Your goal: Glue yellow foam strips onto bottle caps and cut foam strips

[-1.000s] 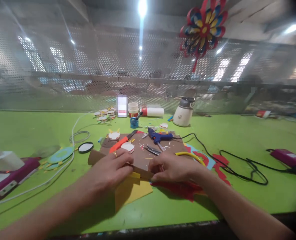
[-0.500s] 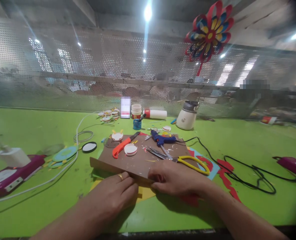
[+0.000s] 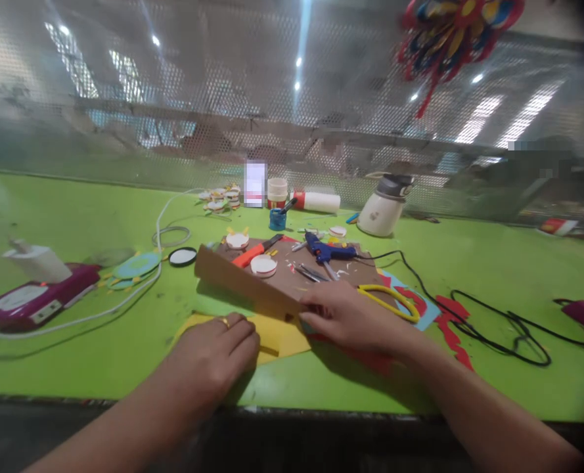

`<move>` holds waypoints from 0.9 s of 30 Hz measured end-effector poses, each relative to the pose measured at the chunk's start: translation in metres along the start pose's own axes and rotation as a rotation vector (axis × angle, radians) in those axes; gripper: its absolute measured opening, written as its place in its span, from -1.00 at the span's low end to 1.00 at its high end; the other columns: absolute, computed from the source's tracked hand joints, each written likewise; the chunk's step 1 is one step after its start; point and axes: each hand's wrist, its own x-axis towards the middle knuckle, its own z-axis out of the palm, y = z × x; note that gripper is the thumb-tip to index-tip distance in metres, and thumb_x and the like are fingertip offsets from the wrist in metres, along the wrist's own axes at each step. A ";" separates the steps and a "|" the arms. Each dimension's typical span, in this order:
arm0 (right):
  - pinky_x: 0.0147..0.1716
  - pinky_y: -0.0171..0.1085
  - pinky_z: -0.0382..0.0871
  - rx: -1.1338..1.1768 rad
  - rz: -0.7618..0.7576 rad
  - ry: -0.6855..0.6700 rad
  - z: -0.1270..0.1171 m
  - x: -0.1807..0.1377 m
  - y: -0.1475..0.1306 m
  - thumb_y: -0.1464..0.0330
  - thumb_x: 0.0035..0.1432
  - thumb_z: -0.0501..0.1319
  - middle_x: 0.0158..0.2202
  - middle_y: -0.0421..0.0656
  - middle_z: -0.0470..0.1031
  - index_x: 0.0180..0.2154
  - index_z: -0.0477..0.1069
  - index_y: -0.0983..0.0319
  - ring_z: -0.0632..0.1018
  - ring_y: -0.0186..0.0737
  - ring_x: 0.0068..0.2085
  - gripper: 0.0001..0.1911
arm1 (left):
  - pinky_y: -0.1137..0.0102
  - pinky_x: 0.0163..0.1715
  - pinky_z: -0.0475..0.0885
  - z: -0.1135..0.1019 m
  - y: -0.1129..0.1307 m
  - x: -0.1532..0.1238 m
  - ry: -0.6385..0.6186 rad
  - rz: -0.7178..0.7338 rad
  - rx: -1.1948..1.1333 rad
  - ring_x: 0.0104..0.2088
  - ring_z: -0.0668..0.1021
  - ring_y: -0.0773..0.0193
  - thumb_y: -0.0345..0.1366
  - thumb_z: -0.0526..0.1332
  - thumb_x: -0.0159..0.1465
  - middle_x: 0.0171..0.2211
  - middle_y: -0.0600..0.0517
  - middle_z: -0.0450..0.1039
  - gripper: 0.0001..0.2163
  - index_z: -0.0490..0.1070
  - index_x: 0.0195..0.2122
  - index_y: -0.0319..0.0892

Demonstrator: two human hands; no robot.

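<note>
On a green table (image 3: 498, 263), the right hand (image 3: 345, 314) pinches tilted brown cardboard (image 3: 242, 282); the left hand (image 3: 210, 355) lies on yellow paper (image 3: 292, 338), its grip unclear. A perforated screen (image 3: 223, 85) stands behind.

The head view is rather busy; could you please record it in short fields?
Right hand: pinching the raised near edge of a brown cardboard sheet
Left hand: over flat yellow paper, fingertips hidden
On cardboard: blue plastic glue gun, orange-handled tool, two round white pieces
Behind cardboard: white bottle with dark lid
Surface: green tabletop
</note>
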 end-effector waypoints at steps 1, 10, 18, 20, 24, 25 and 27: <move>-0.41 -0.32 0.11 0.006 0.003 0.022 0.001 0.000 0.001 0.40 0.23 0.13 -0.45 -0.17 0.47 -0.38 0.46 0.28 0.35 -0.31 -0.43 -0.82 | 0.27 -0.41 0.38 -0.002 0.000 -0.001 -0.013 -0.038 -0.011 -0.36 0.48 0.12 -0.54 -0.02 0.32 -0.35 -0.12 0.48 -0.76 0.44 -0.29 -0.27; -0.44 -0.32 0.06 0.056 -0.005 0.002 0.000 0.002 0.002 0.41 0.23 0.13 -0.46 -0.21 0.44 -0.37 0.47 0.27 0.34 -0.33 -0.45 -0.83 | 0.35 -0.36 0.33 -0.013 -0.061 -0.005 -0.134 -0.309 -0.204 -0.34 0.51 0.20 -0.39 0.07 0.32 -0.37 -0.02 0.50 -0.81 0.47 -0.34 -0.17; -0.45 -0.33 0.05 0.083 0.007 0.026 -0.001 0.001 0.001 0.39 0.25 0.13 -0.49 -0.23 0.41 -0.38 0.46 0.27 0.32 -0.35 -0.48 -0.81 | 0.41 -0.44 0.33 -0.054 -0.070 0.031 -0.119 -0.500 -0.449 -0.45 0.51 0.26 -0.13 0.23 0.19 -0.43 0.05 0.57 -0.80 0.56 -0.38 -0.12; -0.45 -0.34 0.07 0.094 0.007 0.017 -0.002 0.001 0.000 0.40 0.25 0.13 -0.47 -0.21 0.45 -0.34 0.48 0.28 0.34 -0.35 -0.47 -0.82 | 0.42 -0.45 0.37 -0.059 -0.067 0.035 -0.108 -0.573 -0.590 -0.44 0.51 0.26 -0.10 0.26 0.17 -0.44 0.06 0.55 -0.80 0.55 -0.40 -0.10; -0.44 -0.35 0.10 0.075 -0.006 0.001 -0.001 0.001 0.001 0.40 0.24 0.13 -0.47 -0.22 0.44 -0.38 0.47 0.27 0.35 -0.36 -0.46 -0.81 | 0.43 -0.44 0.46 -0.058 -0.065 0.034 -0.027 -0.691 -0.938 -0.40 0.53 0.26 -0.10 0.32 0.17 -0.40 0.05 0.54 -0.81 0.54 -0.35 -0.11; -0.44 -0.35 0.10 0.075 0.006 -0.006 -0.001 0.001 0.001 0.39 0.24 0.13 -0.47 -0.22 0.44 -0.37 0.48 0.27 0.36 -0.35 -0.45 -0.81 | 0.45 -0.44 0.46 -0.057 -0.064 0.034 -0.012 -0.710 -0.978 -0.40 0.53 0.27 -0.11 0.33 0.17 -0.40 0.05 0.54 -0.81 0.54 -0.34 -0.12; -0.45 -0.35 0.12 0.093 0.040 -0.023 0.001 0.001 0.001 0.36 0.23 0.15 -0.46 -0.21 0.46 -0.34 0.50 0.26 0.38 -0.34 -0.46 -0.83 | 0.48 -0.47 0.44 -0.054 -0.064 0.035 0.012 -0.760 -1.026 -0.42 0.53 0.31 -0.11 0.34 0.17 -0.42 0.07 0.53 -0.80 0.52 -0.32 -0.13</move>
